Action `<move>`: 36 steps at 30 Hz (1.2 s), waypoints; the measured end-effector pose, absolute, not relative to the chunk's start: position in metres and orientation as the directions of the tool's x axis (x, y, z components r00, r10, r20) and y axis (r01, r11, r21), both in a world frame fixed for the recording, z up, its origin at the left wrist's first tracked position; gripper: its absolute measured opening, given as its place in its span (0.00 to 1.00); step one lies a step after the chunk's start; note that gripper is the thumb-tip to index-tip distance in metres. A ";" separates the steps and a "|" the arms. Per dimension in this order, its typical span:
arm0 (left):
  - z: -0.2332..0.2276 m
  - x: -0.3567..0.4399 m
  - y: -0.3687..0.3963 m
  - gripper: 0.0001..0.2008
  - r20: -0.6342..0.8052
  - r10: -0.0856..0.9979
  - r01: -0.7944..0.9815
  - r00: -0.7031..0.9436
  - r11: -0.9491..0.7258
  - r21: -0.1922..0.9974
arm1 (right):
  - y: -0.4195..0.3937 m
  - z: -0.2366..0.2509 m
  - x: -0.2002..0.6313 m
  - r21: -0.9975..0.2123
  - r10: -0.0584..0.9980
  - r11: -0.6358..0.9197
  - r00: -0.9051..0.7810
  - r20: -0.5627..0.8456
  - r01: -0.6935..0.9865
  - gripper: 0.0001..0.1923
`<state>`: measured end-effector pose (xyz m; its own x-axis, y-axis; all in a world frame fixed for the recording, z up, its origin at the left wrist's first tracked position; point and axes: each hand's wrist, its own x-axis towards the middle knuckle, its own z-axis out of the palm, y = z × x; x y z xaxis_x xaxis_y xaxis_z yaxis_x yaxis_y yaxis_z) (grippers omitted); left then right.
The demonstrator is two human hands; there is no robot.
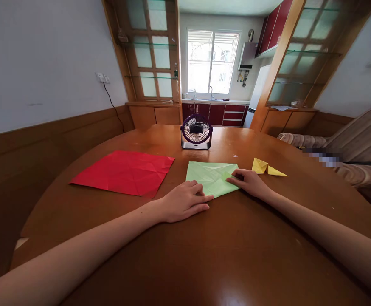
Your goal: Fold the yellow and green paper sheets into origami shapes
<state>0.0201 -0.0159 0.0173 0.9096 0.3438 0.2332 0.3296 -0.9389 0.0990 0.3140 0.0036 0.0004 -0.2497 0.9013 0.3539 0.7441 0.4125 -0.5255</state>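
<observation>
A light green sheet of paper (209, 172) with crease lines lies on the wooden table between my hands. My left hand (185, 202) rests on its near left edge, fingers stretched out and the index fingertip pressing near the bottom corner. At the paper's right side, my right hand (247, 180) pinches a folded-over corner between thumb and fingers. Just beyond that hand lies a folded yellow paper piece (262, 166) with a pointed end. To the left, a creased red sheet of paper (125, 172) is spread flat.
A small purple desk fan (196, 129) stands on the far part of the wooden table (185, 263). To the right is a striped sofa (357, 131). A black cord (112, 102) hangs from the socket on the left wall.
</observation>
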 end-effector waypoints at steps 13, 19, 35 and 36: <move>0.025 0.014 -0.029 0.40 0.007 0.321 0.311 0.947 -0.923 0.225 | 0.005 0.000 0.316 -0.518 0.889 0.441 -0.281 0.361 0.733 0.21; 0.027 0.014 -0.030 0.44 -0.017 0.317 0.312 0.948 -0.917 0.247 | 0.003 0.001 0.315 -0.536 0.898 0.428 -0.274 0.345 0.727 0.20; 0.030 0.017 -0.033 0.42 0.008 0.355 0.346 0.935 -0.914 0.212 | 0.003 -0.001 0.317 -0.567 0.900 0.426 -0.267 0.345 0.705 0.19; 0.029 0.018 -0.034 0.42 0.006 0.361 0.352 0.933 -0.913 0.207 | 0.003 -0.001 0.317 -0.569 0.900 0.427 -0.267 0.346 0.703 0.19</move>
